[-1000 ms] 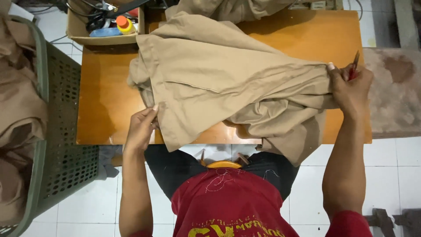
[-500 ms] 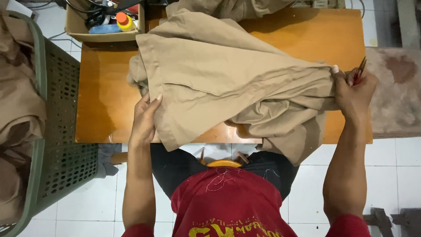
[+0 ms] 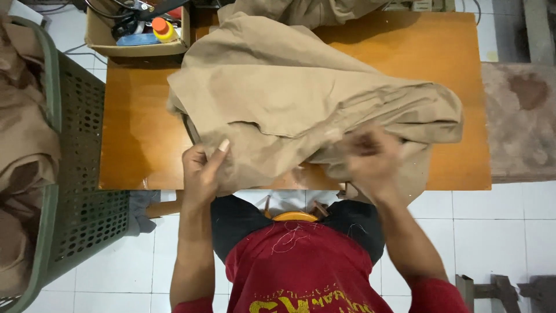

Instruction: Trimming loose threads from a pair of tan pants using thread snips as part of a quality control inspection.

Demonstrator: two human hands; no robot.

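At the far left stands a green perforated plastic laundry basket [image 3: 75, 191] stuffed with crumpled tan cloth [image 3: 23, 145], just beside the left edge of the orange-brown wooden surface [image 3: 136, 139]. At the far left corner of that surface sits an open cardboard box [image 3: 139, 45] holding a small yellow bottle with an orange cap [image 3: 162, 30] and dark cables. The left hand [image 3: 201, 171] is at the near edge of the surface, its grip closed on the near left edge of a large beige fabric garment [image 3: 289, 93], thumb raised over the cloth. The garment lies spread and rumpled across the middle of the surface, its right part bunched into folds and spilling over the near edge. The right hand [image 3: 373, 159] is blurred by motion, pressed into the bunched folds near the surface's near edge; whether its grip is closed on the cloth I cannot tell. More beige cloth is heaped at the far edge.
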